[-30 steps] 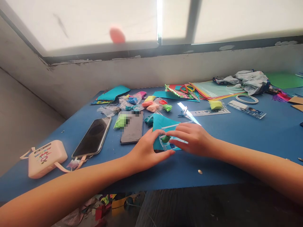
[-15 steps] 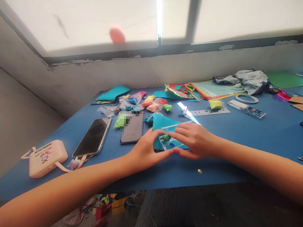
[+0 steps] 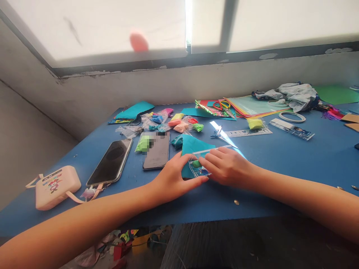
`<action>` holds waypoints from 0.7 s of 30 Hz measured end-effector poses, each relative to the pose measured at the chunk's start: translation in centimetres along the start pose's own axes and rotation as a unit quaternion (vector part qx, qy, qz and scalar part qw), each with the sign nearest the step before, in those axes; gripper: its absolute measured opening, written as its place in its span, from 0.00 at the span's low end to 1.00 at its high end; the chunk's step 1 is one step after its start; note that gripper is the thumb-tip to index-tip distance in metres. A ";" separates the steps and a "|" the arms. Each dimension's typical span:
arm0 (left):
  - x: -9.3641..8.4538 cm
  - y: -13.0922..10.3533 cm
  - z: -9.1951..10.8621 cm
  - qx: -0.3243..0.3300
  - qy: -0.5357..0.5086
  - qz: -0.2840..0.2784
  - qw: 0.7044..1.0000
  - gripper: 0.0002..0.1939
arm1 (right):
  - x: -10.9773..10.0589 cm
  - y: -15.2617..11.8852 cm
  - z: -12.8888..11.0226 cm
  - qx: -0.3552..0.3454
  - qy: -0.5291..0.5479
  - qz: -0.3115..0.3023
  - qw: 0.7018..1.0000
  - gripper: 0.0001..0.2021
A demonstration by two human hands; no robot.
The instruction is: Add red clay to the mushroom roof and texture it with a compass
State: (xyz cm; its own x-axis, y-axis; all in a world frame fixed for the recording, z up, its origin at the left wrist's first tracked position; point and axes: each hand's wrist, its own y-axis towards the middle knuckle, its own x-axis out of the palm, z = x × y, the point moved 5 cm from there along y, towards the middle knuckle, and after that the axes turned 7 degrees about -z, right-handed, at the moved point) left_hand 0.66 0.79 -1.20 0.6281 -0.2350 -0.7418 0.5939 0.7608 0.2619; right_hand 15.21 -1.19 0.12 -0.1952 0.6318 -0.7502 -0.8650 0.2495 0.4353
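A clear plastic case [image 3: 199,152] lies on a sheet of teal paper [image 3: 193,142] near the front of the table. My left hand [image 3: 175,173] grips the left side of this case, its thumb along the near edge and its fingers curled at the left. A lump of green clay [image 3: 196,163] sits at the case, under the index fingertip of my right hand [image 3: 228,164]. The other fingers of that hand are bent over the right part of the case and hide it. Small blue marks show through the plastic below the clay.
Left of my hands lie two phones [image 3: 110,161] [image 3: 157,151] and a pink case with a strap [image 3: 57,188]. Behind are bagged clay lumps [image 3: 182,126], a compass [image 3: 220,133], a ruler [image 3: 238,133], scissors [image 3: 224,106], coloured paper [image 3: 252,104] and a tape roll [image 3: 292,117].
My right hand has shifted slightly, its thumb drawing back from the left thumb and going out of sight under the fingers. The index finger presses lower on the clay. My left hand stays put.
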 end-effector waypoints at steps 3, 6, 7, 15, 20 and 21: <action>-0.1 0.0 -0.1 -0.018 -0.005 -0.007 1.000 0.20 | 0.0 -0.2 0.4 0.039 0.060 0.021 0.997 0.11; -0.1 0.0 -0.2 -0.032 -0.008 -0.013 0.999 0.20 | 0.2 -0.3 0.7 0.055 0.101 0.022 0.993 0.14; -0.2 0.0 -0.1 -0.032 -0.008 -0.014 0.999 0.20 | 0.3 -0.3 0.6 0.052 0.105 0.021 0.993 0.14; -0.3 0.1 0.0 -0.027 -0.023 -0.013 0.999 0.18 | 0.0 -0.2 0.6 0.023 0.093 0.022 0.995 0.12; -0.3 0.1 0.1 -0.030 -0.025 -0.016 0.999 0.17 | -0.2 0.0 0.5 0.013 0.104 0.034 0.994 0.11; -0.3 0.1 0.1 -0.030 -0.023 -0.016 0.999 0.17 | -0.2 0.0 0.5 0.011 0.107 0.035 0.994 0.11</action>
State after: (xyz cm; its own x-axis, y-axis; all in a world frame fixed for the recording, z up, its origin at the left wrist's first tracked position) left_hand 0.61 0.82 -0.90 0.6326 -0.2872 -0.7193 0.5840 0.7868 0.1995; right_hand 15.48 -0.97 0.53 -0.3494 0.4788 -0.8054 -0.8365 0.2279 0.4984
